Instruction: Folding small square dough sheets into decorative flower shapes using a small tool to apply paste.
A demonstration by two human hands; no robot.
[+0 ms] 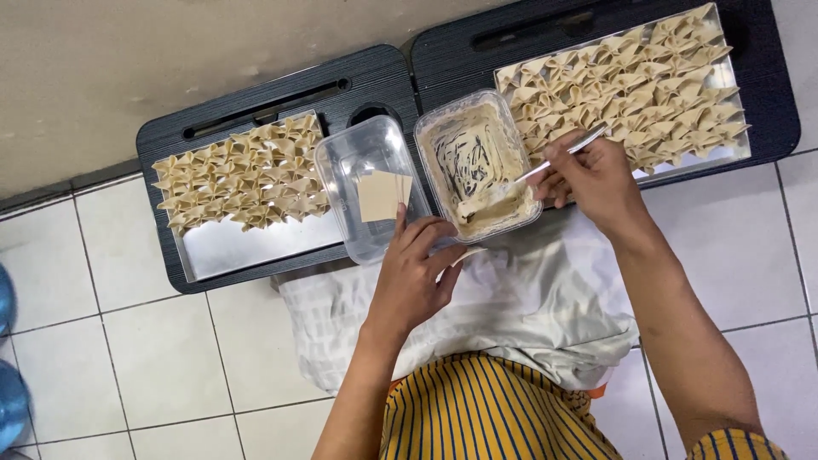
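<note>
My right hand (pixel 594 177) holds a metal spoon (pixel 558 157) whose tip dips into a clear plastic tub of beige filling (pixel 475 162). My left hand (pixel 412 271) holds a thin dumpling wrapper (pixel 467 253) flat on its fingers, just in front of a second clear tub (pixel 368 183) that contains a few square wrappers (pixel 383 194). Folded dumplings lie in rows on two metal trays: one on the left (pixel 247 241), about half covered, and one on the right (pixel 720 155), nearly full.
The trays rest on two low black lap tables (pixel 162 140) set side by side on a white tiled floor (pixel 162 341). A white cloth (pixel 528 307) covers my lap. Blue bottle tops (pixel 8 400) show at the left edge. A beige wall runs along the top.
</note>
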